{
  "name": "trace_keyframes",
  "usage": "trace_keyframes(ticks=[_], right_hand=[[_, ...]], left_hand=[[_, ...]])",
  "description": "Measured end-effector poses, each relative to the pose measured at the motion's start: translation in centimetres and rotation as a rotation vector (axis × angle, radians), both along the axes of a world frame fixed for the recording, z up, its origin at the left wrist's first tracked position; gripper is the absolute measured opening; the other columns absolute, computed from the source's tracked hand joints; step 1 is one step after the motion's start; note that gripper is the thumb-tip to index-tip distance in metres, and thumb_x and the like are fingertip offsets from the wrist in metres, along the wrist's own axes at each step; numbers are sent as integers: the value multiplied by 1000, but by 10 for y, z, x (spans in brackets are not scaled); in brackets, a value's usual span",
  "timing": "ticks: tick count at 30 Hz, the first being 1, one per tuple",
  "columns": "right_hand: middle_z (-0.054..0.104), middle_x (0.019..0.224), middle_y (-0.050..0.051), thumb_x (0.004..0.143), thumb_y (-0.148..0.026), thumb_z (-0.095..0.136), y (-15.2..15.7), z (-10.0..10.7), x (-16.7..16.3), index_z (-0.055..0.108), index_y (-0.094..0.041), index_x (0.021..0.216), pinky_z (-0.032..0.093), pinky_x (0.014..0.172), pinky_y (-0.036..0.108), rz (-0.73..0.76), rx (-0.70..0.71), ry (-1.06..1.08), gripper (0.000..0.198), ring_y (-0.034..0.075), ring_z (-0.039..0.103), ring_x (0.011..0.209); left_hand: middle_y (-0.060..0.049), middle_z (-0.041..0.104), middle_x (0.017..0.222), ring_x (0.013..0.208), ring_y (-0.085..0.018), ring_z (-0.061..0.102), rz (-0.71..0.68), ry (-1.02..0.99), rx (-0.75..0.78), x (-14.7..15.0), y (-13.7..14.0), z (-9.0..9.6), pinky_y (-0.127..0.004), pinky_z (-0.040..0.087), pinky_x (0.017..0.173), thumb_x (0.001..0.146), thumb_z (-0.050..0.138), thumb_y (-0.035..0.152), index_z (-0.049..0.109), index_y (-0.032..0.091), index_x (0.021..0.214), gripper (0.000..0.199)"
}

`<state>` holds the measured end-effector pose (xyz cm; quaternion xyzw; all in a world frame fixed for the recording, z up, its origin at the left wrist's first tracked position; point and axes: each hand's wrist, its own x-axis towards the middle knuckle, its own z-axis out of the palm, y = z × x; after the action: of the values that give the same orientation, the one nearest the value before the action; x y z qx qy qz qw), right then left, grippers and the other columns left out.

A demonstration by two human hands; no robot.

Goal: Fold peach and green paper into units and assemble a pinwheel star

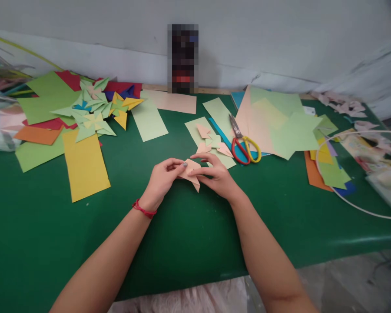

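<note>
A small folded piece of peach paper (193,170) is held up over the green table, with one pointed flap hanging down. My left hand (164,178) pinches its left side between thumb and fingers. From the right, my right hand (217,176) grips the paper's other side, its fingers partly stretched across it. Just behind my hands lies a folded peach and light green paper star (213,141) on a light green sheet (226,161). Scissors (244,143) with one red and one yellow handle rest to the right of that star.
Several folded paper stars (96,124) lie on coloured sheets at the left, near a yellow sheet (86,167). Large green and peach sheets (286,134) spread at the right. A blurred upright device (183,58) leans on the wall. A white hoop (342,204) crosses the right edge.
</note>
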<state>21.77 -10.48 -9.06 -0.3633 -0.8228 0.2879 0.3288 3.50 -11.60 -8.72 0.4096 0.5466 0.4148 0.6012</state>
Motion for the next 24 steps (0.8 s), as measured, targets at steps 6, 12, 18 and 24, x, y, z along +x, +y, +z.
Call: trace_keyframes(ticks=[6, 12, 18, 24], right_hand=[[49, 119, 3, 83, -21, 54, 2, 1, 1, 67, -34, 94, 40, 98, 41, 27, 63, -73, 21, 19, 43, 116], [49, 121, 2, 82, -22, 56, 4, 0, 2, 69, -34, 88, 37, 99, 45, 42, 71, -77, 19, 20, 41, 119], [48, 125, 0, 81, -22, 56, 3, 0, 3, 67, -35, 91, 37, 99, 45, -2, -2, -28, 20, 20, 41, 119], [55, 109, 3, 76, -24, 63, 4, -3, 2, 67, -28, 77, 41, 94, 43, -105, 3, 70, 6, 20, 49, 108]], left_hand=[[-2, 66, 63, 64, -15, 64, 54, -50, -82, 3, -1, 0, -28, 52, 67, 70, 65, 36, 59, 16, 77, 22], [-4, 70, 73, 71, -17, 66, -27, -8, -44, 0, -2, 2, -31, 52, 73, 71, 64, 37, 60, 17, 82, 23], [-7, 70, 90, 84, -18, 65, -176, -45, -48, -1, -3, 4, -31, 50, 80, 71, 65, 35, 62, 16, 93, 29], [-7, 70, 90, 86, -19, 64, -166, -83, -52, 3, -4, 2, -32, 51, 80, 70, 66, 37, 64, 15, 89, 29]])
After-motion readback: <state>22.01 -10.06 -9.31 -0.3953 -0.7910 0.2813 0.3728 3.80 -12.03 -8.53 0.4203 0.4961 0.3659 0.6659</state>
